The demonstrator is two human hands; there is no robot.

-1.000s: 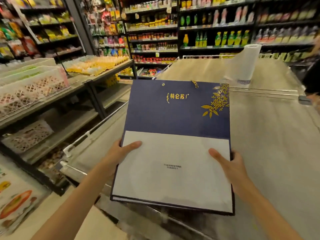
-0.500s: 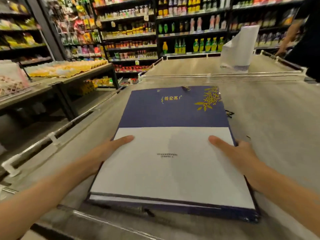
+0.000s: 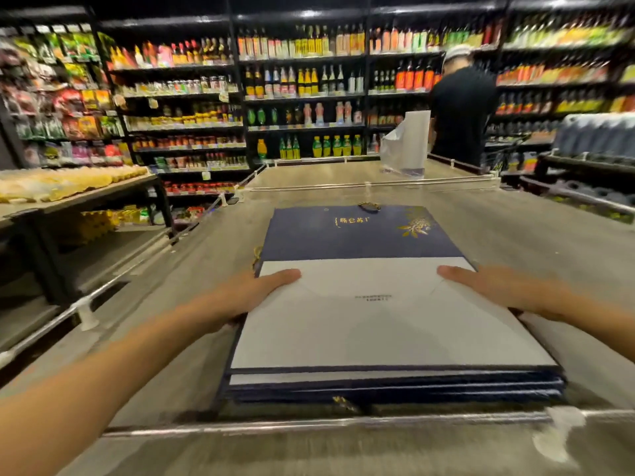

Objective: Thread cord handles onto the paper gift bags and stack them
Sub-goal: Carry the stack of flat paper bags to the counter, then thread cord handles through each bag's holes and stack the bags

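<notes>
The top gift bag (image 3: 360,314) lies flat on a stack of gift bags (image 3: 395,389) at the near end of the bench (image 3: 515,235). It is smooth paper, navy at the far half with gold print and white at the near half. A twisted cord handle (image 3: 369,206) shows at its far edge.

The left hand (image 3: 240,298) and the right hand (image 3: 505,290) each hold a side edge of the bag. Each thumb is flat on the white paper, and the other fingers are hidden under the edge.

The bench is grey and wood-grained, edged by a low clear rail (image 3: 343,422). A white roll (image 3: 409,142) stands at its far end. Beyond it are shop shelves (image 3: 302,94) packed with bottles, with a person in black (image 3: 460,108) in front of them. On the left, a rack (image 3: 62,183) carries yellow packs.
</notes>
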